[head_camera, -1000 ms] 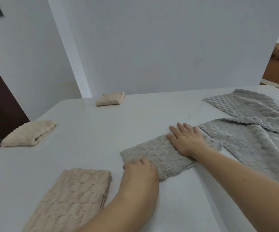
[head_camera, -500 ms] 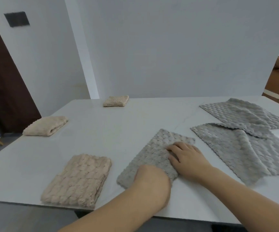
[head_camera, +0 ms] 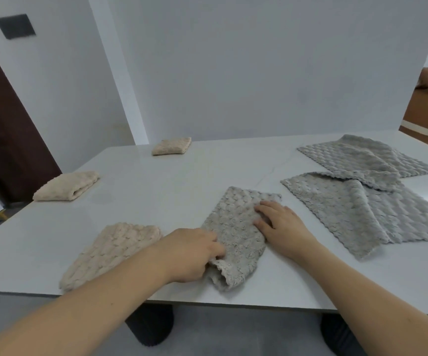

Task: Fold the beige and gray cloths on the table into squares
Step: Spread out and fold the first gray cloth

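White table (head_camera: 156, 191), marble-like, filling the middle of the view, with a pale wall behind and a dark door at far left. On its right side, two unfolded gray cloths: nearer gray cloth (head_camera: 361, 217) spread flat with a crease down its middle, farther gray cloth (head_camera: 361, 158) overlapping its far corner. At the near left edge, a folded beige cloth (head_camera: 115, 250), long and flat. Near centre front, just right of that beige piece, the folded gray cloth (head_camera: 236, 227), lying as a narrow strip running away from the near edge, its near end lifted and curled upward.

Further back on the left, a rolled beige cloth (head_camera: 66, 186) near the table's left edge; at the far edge, a small folded beige cloth (head_camera: 171, 146), well apart from everything else.

Left hand (head_camera: 189, 253) at the strip's near left corner, fingers curled round the raised end, gripping the fabric. Right hand (head_camera: 282, 227) resting on the strip's right side about halfway along, fingers extended and slightly spread, pressing down, nothing pinched. Both bare forearms reaching in from the bottom of the view.
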A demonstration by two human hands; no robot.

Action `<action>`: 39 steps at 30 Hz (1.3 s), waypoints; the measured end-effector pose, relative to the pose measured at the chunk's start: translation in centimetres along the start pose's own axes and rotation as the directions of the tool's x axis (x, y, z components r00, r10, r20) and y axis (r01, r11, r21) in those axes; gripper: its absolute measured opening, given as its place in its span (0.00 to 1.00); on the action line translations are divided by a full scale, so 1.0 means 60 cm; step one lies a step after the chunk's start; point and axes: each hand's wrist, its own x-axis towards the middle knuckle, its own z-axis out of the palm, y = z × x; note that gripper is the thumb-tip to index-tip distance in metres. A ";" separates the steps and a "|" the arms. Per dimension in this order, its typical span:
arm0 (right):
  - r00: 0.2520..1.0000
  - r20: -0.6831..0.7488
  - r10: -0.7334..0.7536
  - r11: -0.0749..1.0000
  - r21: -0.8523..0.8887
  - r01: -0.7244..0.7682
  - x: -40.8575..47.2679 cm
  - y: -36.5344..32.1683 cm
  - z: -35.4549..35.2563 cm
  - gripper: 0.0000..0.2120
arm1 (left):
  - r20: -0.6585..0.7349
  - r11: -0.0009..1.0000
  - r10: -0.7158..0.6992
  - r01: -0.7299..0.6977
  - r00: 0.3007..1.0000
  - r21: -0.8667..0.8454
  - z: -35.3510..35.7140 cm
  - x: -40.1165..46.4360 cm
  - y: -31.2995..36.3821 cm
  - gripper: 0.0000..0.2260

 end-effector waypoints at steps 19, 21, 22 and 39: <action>0.963 -0.080 0.257 0.876 0.441 -0.197 -0.007 -0.010 -0.025 0.28 | -0.257 0.637 -0.365 0.039 0.895 -0.770 -0.037 0.211 -0.096 0.05; 0.961 -0.136 0.242 0.932 0.309 -0.191 0.002 -0.006 -0.016 0.21 | -0.252 0.574 -0.404 0.029 0.879 -0.818 -0.014 0.232 -0.095 0.03; 0.963 -0.151 0.223 0.949 0.261 -0.179 0.006 -0.004 -0.012 0.18 | -0.246 0.543 -0.422 0.026 0.872 -0.839 -0.002 0.240 -0.094 0.02; 0.897 -0.184 0.403 0.910 0.188 -0.370 0.087 0.011 -0.008 0.09 | -0.189 0.428 -0.446 0.023 0.875 -0.904 0.020 0.272 -0.122 0.05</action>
